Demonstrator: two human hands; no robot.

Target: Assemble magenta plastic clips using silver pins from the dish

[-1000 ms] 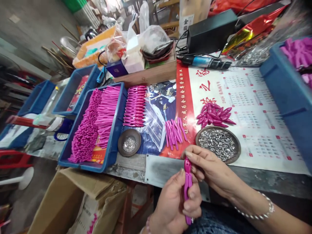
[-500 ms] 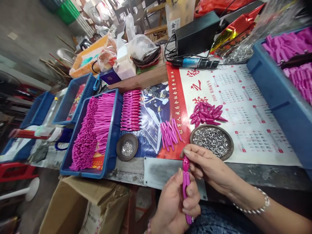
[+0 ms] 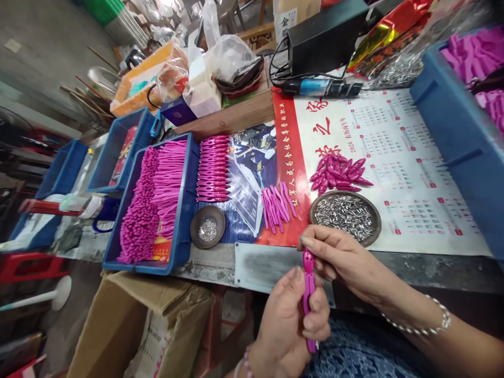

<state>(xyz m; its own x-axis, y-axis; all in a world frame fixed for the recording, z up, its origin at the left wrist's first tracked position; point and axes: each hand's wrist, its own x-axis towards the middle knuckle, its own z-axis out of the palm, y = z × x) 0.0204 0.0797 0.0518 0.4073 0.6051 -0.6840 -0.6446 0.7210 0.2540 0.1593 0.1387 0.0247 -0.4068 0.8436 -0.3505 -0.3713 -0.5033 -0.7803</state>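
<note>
My left hand (image 3: 293, 320) is wrapped round the long handles of a pink plier-shaped plastic tool (image 3: 309, 286), held upright in front of the table edge. The thumb and fingers of my right hand (image 3: 334, 257) are pinched at its top end; whether a small pin is between them is hidden. Just beyond my right hand stands a round dish of small metal pins (image 3: 345, 215). Behind it lies a pile of pink pointed head pieces (image 3: 338, 172). Loose pink handle pieces (image 3: 276, 206) lie to the left.
A row of joined pink tools (image 3: 212, 168) lies beside a blue bin (image 3: 183, 210) full of pink handles. A small dish (image 3: 207, 227) holds tiny metal parts. An electric screwdriver (image 3: 321, 86) lies at the back. Another blue bin (image 3: 452, 121) stands at right, an opened carton (image 3: 114, 320) below.
The view has shifted slightly, so the table things sit a little higher in it. Both hands keep the same hold on the pink tool.
</note>
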